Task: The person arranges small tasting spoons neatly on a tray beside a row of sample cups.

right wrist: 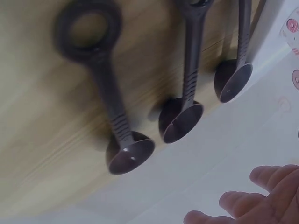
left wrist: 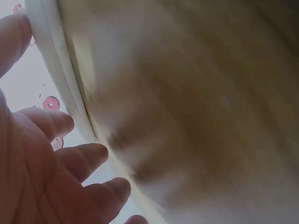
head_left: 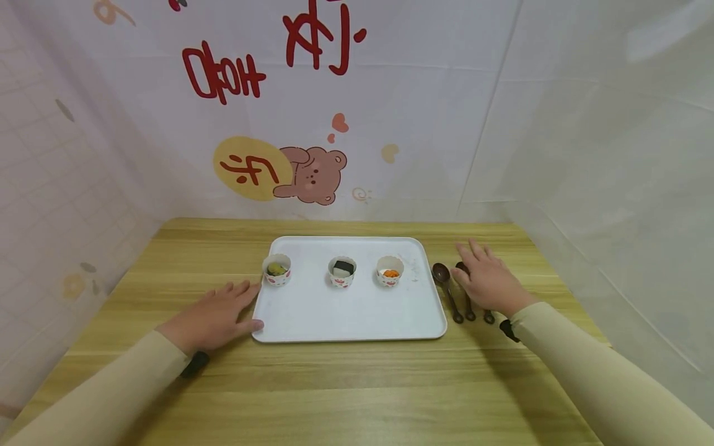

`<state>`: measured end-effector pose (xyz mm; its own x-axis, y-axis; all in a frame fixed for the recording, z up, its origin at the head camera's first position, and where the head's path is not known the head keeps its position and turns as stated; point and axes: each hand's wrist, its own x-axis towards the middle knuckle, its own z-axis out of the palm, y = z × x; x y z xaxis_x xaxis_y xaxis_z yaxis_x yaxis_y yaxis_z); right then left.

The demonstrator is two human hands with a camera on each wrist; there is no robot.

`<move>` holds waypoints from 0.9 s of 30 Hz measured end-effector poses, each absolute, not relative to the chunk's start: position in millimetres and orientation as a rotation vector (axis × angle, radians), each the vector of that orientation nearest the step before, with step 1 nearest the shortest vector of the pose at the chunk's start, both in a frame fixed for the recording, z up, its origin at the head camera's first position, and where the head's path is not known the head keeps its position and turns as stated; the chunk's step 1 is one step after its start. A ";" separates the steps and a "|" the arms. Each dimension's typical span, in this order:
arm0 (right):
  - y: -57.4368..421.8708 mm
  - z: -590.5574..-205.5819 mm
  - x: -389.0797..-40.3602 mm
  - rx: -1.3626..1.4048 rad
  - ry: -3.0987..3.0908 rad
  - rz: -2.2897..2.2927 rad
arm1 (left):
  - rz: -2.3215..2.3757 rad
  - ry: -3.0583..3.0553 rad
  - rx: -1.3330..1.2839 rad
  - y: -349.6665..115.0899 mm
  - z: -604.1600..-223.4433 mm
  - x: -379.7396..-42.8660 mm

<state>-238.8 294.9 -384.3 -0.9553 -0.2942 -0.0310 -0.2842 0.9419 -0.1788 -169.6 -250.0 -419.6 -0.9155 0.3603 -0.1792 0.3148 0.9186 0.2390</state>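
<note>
A white tray point(head_left: 346, 319) lies mid-table with three small patterned paper cups on it. The left cup point(head_left: 276, 280) holds something green, the middle cup point(head_left: 342, 282) a black-and-white piece, the right cup point(head_left: 389, 280) orange bits. My left hand point(head_left: 214, 316) is at the tray's left edge, fingers extended, thumb by the near corner; the left wrist view shows its fingertips close to the rim point(left wrist: 70, 77). My right hand point(head_left: 491, 282) hovers over three dark brown spoons point(head_left: 441, 273), holding none. Their bowls point(right wrist: 182, 125) show beyond its fingers in the right wrist view.
The wooden table point(head_left: 346, 390) ends at a white printed curtain point(head_left: 413, 111) behind. Similar pale sheets point(head_left: 608, 173) hang on both sides. The spoons lie side by side just right of the tray, handles toward the near edge.
</note>
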 end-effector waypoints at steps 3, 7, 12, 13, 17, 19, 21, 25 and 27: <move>297.4 -383.1 -236.7 -0.471 3.038 -0.260 | 0.323 2.849 0.519 -250.4 -419.2 -169.3; 301.2 -382.6 -234.2 -0.469 3.029 -0.255 | 0.333 2.846 0.546 -251.7 -419.8 -169.7; 309.1 -386.2 -232.7 -0.455 3.022 -0.249 | 0.332 2.841 0.560 -252.1 -421.4 -170.7; 311.3 -387.2 -232.9 -0.460 3.022 -0.246 | 0.332 2.841 0.559 -252.1 -421.5 -170.7; 319.7 -391.4 -234.8 -0.474 3.027 -0.221 | 0.332 2.835 0.555 -251.5 -421.0 -170.2; 324.3 -392.9 -235.7 -0.484 3.026 -0.197 | 0.338 2.831 0.553 -251.1 -420.5 -169.9; 328.5 -393.9 -236.0 -0.480 3.020 -0.184 | 0.344 2.829 0.552 -250.6 -419.8 -169.7; 335.0 -393.6 -235.0 -0.471 3.013 -0.146 | 0.350 2.830 0.560 -250.6 -419.2 -169.5; 337.4 -392.3 -233.1 -0.464 3.011 -0.118 | 0.349 2.833 0.567 -250.7 -419.1 -169.5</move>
